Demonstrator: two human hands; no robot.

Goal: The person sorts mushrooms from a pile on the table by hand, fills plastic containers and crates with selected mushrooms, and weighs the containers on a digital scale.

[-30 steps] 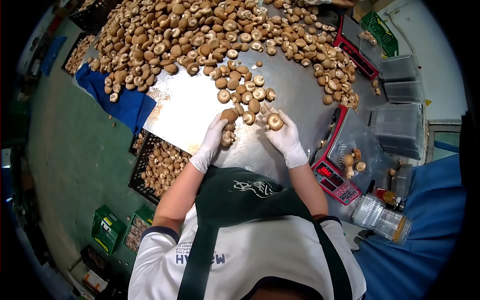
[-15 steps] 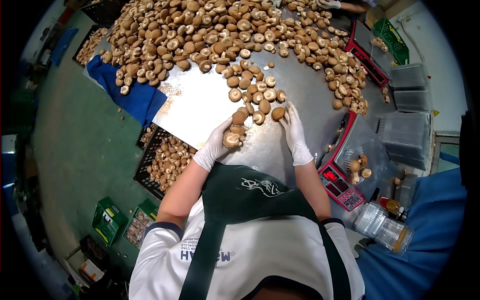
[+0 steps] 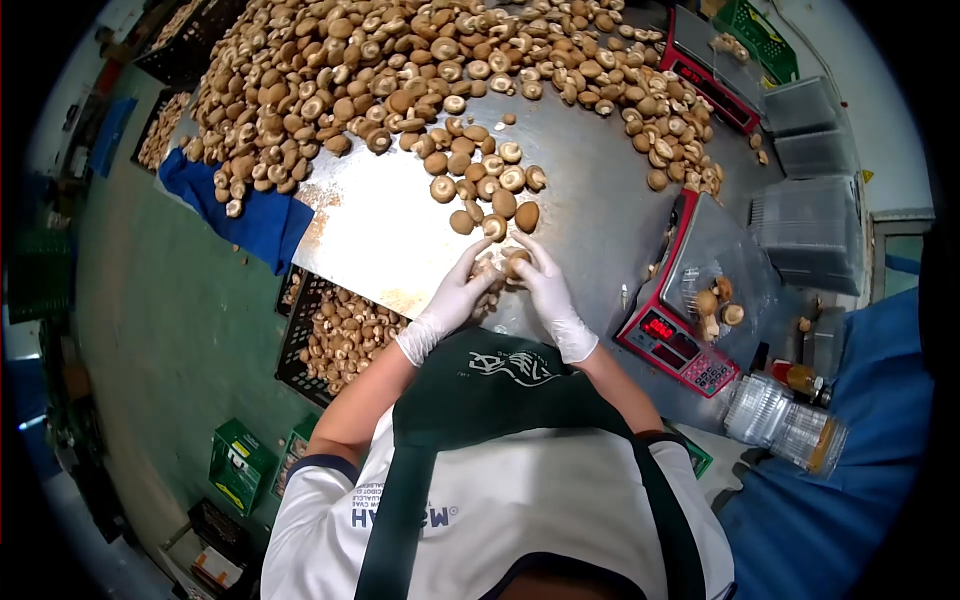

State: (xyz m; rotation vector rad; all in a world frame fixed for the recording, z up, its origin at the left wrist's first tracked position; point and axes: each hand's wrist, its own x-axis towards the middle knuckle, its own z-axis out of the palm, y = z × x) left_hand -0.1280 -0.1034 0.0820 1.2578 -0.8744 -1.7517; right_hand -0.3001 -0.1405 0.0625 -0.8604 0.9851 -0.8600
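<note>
My left hand point(image 3: 460, 300), in a white glove, is closed round mushrooms point(image 3: 487, 284) partly hidden by its fingers. Close against it, my gloved right hand point(image 3: 548, 295) grips a brown-capped mushroom point(image 3: 516, 263) between thumb and fingers. Both hands are low over the metal table point(image 3: 580, 210), just in front of my apron. Beyond my fingertips lies a loose group of mushrooms point(image 3: 487, 188), some cap up and some stem up. Behind that group spreads a big heap of mushrooms point(image 3: 330, 90).
A red scale point(image 3: 665, 345) with several mushrooms in a clear tray stands right; another scale point(image 3: 705, 92) is farther back. Stacked clear trays point(image 3: 805, 230) line the right edge. A black crate point(image 3: 292, 350) of mushrooms sits left, below a blue cloth point(image 3: 255, 220).
My hands have come together in front of me. The right hand has moved left with a mushroom, and the left hand's mushrooms are now beside it. The view has shifted slightly.
</note>
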